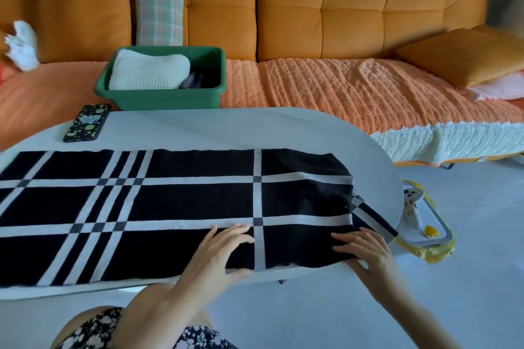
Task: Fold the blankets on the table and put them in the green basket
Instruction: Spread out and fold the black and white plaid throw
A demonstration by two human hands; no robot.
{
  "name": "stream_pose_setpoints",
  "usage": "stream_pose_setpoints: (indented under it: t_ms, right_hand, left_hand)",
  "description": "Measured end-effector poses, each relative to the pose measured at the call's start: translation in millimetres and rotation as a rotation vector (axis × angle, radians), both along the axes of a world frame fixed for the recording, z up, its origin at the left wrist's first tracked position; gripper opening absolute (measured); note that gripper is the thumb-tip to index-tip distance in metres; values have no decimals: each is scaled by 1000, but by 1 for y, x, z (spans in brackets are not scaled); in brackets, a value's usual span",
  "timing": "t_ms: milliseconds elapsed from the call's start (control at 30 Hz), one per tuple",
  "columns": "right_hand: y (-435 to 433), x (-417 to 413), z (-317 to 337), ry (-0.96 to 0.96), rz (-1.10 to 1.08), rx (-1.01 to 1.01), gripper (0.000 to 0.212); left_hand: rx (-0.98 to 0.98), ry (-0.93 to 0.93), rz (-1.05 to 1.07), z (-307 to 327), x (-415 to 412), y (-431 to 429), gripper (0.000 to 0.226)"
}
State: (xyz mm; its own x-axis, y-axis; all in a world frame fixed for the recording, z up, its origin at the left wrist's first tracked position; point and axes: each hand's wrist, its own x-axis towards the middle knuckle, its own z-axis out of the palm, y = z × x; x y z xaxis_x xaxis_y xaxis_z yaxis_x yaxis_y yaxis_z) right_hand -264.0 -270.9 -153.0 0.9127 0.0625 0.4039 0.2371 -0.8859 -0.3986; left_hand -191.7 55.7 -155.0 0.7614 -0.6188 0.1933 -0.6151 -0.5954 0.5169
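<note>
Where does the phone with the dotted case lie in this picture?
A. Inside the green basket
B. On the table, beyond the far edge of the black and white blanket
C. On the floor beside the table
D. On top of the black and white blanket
B: the phone rests on the bare table, just past the far edge of the black and white blanket and in front of the green basket.

One camera only, worn on the head. Looking forward and down from just above the lap. Very close to the white table (198, 127) and both hands, so these fill the bottom half. Orange couch (340, 22) farther back, across the top. Wide lens, bending straight edges near the sides.
</note>
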Motion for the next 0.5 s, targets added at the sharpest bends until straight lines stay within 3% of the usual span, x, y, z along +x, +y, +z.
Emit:
stream_pose_setpoints:
  t_ms: [133, 333, 500]
  right_hand:
    - [-9, 6, 18, -97, -97, -52, 15]
    - [-13, 12, 28, 20, -135, -9, 18]
    - [-6, 8, 32, 14, -230, 139, 9]
  left_hand:
    - [-79, -1, 62, 0, -2, -7, 27]
    - [-130, 42, 208, 5, -5, -17, 69]
    - [-187, 182, 409, 17, -5, -25, 25]
